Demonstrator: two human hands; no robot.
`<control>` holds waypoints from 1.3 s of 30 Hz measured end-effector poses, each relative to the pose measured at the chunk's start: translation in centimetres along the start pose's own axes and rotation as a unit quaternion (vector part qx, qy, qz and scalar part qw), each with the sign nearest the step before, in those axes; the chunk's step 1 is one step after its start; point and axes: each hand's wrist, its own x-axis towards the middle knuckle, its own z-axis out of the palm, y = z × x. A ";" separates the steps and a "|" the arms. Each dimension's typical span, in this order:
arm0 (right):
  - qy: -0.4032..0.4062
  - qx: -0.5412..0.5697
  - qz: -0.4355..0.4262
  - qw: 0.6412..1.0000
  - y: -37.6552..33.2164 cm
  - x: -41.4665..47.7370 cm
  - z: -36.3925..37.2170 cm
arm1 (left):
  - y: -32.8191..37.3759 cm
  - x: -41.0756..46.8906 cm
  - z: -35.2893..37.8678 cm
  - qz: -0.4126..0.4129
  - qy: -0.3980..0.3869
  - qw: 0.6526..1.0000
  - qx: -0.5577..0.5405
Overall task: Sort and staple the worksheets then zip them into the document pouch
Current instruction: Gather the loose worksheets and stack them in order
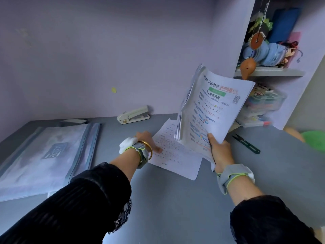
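My right hand (220, 152) grips the bottom edge of a thick stack of printed worksheets (211, 106) and holds it upright above the grey desk (175, 199). A single worksheet with red marks (175, 155) lies flat on the desk under the stack. My left hand (147, 140) rests on that sheet's left edge, fingers mostly hidden behind the wrist. A pale stapler (133, 115) sits against the wall behind. The translucent zip document pouch (45, 155) lies flat at the left of the desk.
Small black snips (246, 144) lie on the desk to the right of the stack. A shelf unit (269, 73) at the right holds toys, clear boxes and hanging ornaments. A green object (314, 140) sits at the far right edge.
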 end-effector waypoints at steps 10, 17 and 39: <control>-0.020 -0.029 0.018 0.999 0.7 0.3 0.0 | 0.3 0.8 0.5 -0.040 -0.004 0.999 -0.009; -0.039 -0.043 0.010 0.998 0.8 0.0 -0.2 | 0.8 -0.5 0.4 -0.009 -0.005 0.997 -0.080; -0.132 -0.083 0.019 0.988 1.3 -2.8 1.4 | -5.7 -7.9 -1.9 0.058 0.089 0.770 -0.629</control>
